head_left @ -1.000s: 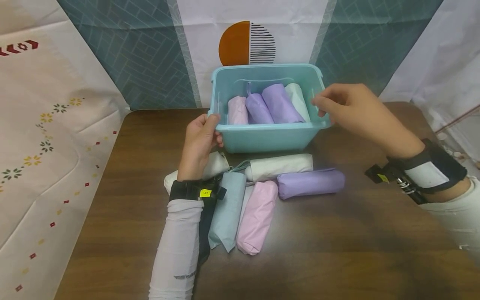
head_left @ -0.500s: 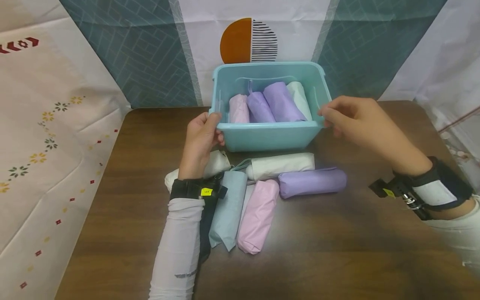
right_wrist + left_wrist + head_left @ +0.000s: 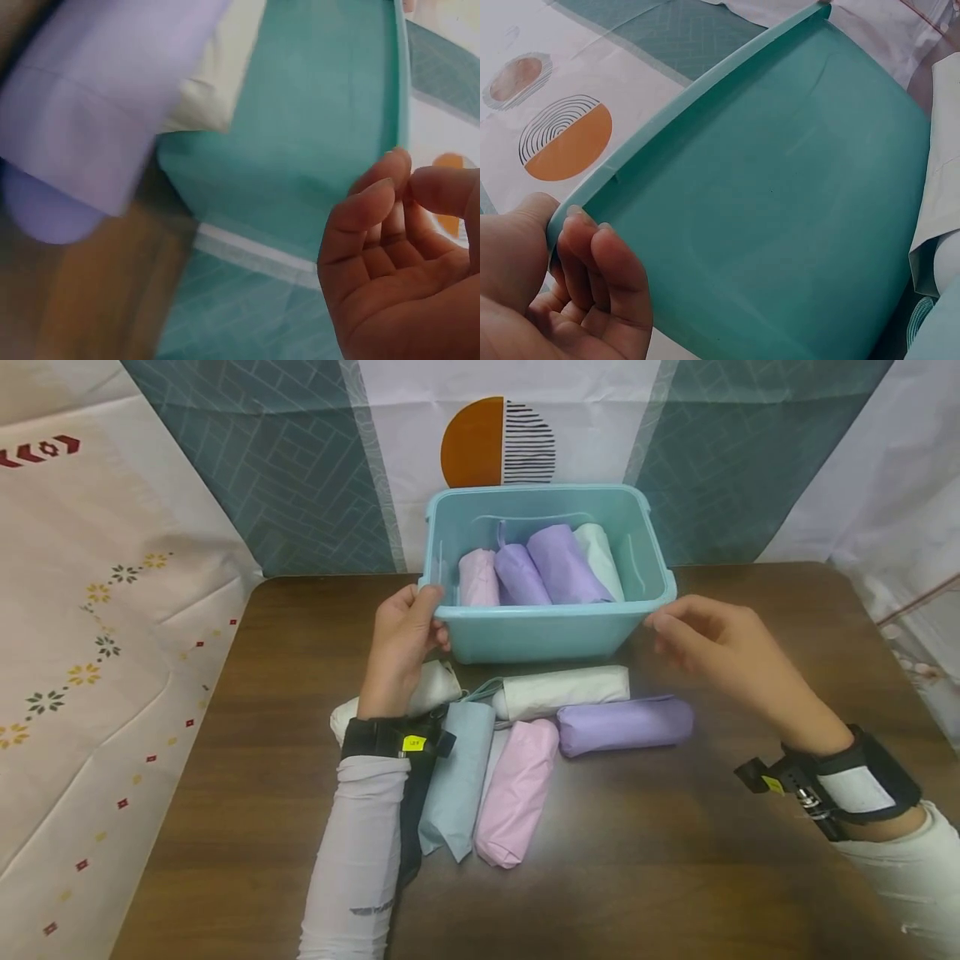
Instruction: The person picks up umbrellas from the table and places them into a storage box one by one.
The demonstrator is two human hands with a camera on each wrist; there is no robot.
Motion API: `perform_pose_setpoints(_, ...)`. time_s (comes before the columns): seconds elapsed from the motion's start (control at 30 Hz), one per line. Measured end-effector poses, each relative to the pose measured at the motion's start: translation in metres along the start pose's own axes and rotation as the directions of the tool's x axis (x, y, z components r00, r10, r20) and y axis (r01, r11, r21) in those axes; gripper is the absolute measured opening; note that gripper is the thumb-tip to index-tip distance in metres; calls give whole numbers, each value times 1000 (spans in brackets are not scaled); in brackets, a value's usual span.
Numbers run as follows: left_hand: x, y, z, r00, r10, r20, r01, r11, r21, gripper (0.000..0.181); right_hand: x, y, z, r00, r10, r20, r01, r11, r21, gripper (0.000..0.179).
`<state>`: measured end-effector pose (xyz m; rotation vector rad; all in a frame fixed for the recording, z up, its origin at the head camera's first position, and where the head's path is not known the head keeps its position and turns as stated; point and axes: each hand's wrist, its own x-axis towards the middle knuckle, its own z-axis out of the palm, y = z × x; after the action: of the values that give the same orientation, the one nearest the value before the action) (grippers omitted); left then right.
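I see a brown wooden worktop (image 3: 675, 868) bearing a blue bin (image 3: 536, 639). In front I count a purple roll (image 3: 626, 727), pink roll (image 3: 517, 793), pale-blue roll (image 3: 459, 777) and two whitish rolls (image 3: 566, 692).

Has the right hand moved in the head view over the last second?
Yes. Against the bin, the right hand has moved toward the person and slightly right, from beside the right rim to the near right corner.

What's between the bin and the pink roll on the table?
A white roll lies crosswise between the bin and the pink roll's far end; the head view shows it.
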<state>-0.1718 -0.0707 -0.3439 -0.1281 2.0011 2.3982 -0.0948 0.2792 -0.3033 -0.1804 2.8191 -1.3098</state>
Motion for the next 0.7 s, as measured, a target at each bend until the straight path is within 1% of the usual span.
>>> perform_pose_setpoints(0.13, 0, -1, -1, 1000, 3, -2, -3, 1000, -6, 22, -5, 19, 5, 999, 15, 32, -14, 999, -35, 30)
perform_pose_setpoints(0.3, 0, -1, 0, 1000, -8, -5, 8, 1000, -12, 22, -11, 44, 12, 991, 77, 105, -69, 994, -82, 42)
perform_pose_setpoints(0.43, 0, 0, 1, 1000, -8, -9, 8, 1000, -5, 21, -16, 60, 15, 987, 99, 129, -90, 993, -70, 45)
perform_pose_setpoints(0.57, -1, 0, 0, 1000, -6, -12, 6, 1000, 6, 21, -21, 67, 18, 983, 111, 148, -106, 993, -44, 47)
perform_pose_setpoints(0.7, -1, 1, -1, 1000, -1, -9, 2, 1000, 18, 22, -24, 72, 19, 964, 150, 219, -150, 989, -16, 52)
